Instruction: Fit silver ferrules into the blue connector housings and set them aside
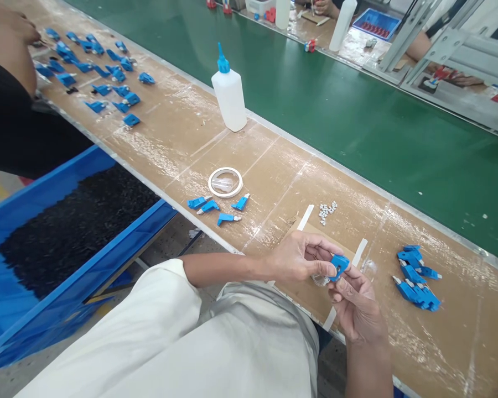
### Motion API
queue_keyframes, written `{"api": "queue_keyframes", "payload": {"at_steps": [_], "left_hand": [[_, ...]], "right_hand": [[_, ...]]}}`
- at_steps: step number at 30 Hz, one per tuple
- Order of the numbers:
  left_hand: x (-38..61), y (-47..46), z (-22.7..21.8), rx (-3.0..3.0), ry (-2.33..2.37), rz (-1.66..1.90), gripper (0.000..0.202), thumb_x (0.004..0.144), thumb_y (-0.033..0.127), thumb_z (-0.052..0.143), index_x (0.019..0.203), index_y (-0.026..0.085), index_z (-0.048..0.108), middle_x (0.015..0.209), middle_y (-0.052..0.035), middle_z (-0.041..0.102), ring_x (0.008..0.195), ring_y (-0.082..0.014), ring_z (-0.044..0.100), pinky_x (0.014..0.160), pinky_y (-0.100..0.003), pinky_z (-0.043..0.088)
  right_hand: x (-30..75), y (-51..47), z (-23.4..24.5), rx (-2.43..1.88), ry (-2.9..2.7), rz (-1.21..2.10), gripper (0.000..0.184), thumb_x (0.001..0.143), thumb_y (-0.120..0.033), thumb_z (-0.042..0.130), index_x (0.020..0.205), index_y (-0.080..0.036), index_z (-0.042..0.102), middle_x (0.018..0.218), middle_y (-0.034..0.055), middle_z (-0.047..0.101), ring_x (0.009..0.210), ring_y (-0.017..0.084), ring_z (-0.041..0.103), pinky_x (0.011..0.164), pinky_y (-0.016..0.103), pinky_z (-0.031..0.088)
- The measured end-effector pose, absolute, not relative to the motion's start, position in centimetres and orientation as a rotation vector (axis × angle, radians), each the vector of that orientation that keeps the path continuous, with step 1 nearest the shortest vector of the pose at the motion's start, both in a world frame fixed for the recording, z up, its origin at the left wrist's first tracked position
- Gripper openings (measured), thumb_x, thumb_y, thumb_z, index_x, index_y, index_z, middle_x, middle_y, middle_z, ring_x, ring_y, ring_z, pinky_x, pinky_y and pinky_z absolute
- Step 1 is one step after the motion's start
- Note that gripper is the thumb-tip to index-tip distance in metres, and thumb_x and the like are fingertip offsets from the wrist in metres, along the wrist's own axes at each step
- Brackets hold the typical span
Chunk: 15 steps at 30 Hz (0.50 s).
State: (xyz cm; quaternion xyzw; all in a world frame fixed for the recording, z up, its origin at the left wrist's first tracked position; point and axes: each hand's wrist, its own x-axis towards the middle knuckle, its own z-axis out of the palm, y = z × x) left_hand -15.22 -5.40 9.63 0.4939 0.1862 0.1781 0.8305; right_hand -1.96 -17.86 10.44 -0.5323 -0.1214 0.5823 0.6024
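Note:
Between both hands, above a taped cardboard sheet (315, 235), I hold a small blue plastic part (339, 266) with a hole in it. My left hand (301, 257) pinches its left side between thumb and fingers. From below and to the right, my right hand (357, 301) grips its lower edge. Something clear, perhaps plastic, shows under the left fingers, too hidden to name. A little pile of tiny whitish pieces (327, 211) lies beyond the cardboard. Similar blue parts with light tips (417, 282) are heaped to the right, and several more (209, 207) lie to the left.
A white tape roll (225, 182) and a squeeze bottle (229, 99) stand left of centre. Behind runs a green conveyor belt (282, 94). A blue bin (8, 232) of black pieces sits at lower left. A co-worker's hand (14, 25) is near scattered blue parts (122, 91).

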Motion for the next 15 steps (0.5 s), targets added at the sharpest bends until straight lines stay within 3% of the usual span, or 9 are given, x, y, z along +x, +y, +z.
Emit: {"api": "queue_keyframes", "payload": {"at_steps": [4,9,12,15], "left_hand": [[-15.1,-5.2,9.9,1.074,0.398,0.362,0.055,0.071,0.046,0.086,0.112,0.012,0.075,0.094,-0.0118,0.077,0.080,-0.0154,0.071,0.077,-0.025,0.055],[-15.0,-4.3,10.7,1.098,0.372,0.372,0.052,0.073,0.043,0.084,0.113,0.012,0.072,0.099,-0.0127,0.076,0.085,-0.0174,0.072,0.078,-0.027,0.055],[-12.5,-1.0,10.4,1.244,0.484,0.466,0.045,0.080,0.039,0.077,0.116,0.012,0.070,0.099,-0.0111,0.075,0.082,-0.0169,0.071,0.072,-0.027,0.055],[-7.6,4.9,9.7,1.663,0.772,0.595,0.031,0.088,0.022,0.063,0.116,0.012,0.069,0.104,-0.0102,0.074,0.087,-0.0140,0.068,0.080,-0.026,0.053]], "right_hand": [[-2.1,-17.7,10.4,-1.239,-0.312,1.337,0.040,0.058,-0.035,0.094,0.089,-0.019,0.075,0.072,0.0025,0.067,0.055,0.009,0.058,0.040,0.012,0.045],[-2.9,-19.2,10.6,-1.330,-0.331,1.070,0.042,0.066,-0.044,0.090,0.095,-0.020,0.071,0.074,0.0022,0.066,0.059,0.012,0.059,0.040,0.015,0.045],[-2.7,-20.7,10.8,-1.399,-0.307,0.963,0.041,0.065,-0.049,0.089,0.087,-0.019,0.071,0.073,0.0019,0.063,0.057,0.012,0.058,0.039,0.017,0.045],[-2.2,-22.3,10.6,-1.478,-0.267,0.948,0.040,0.064,-0.051,0.090,0.076,-0.018,0.069,0.066,0.0006,0.059,0.054,0.012,0.054,0.041,0.019,0.045]]}}
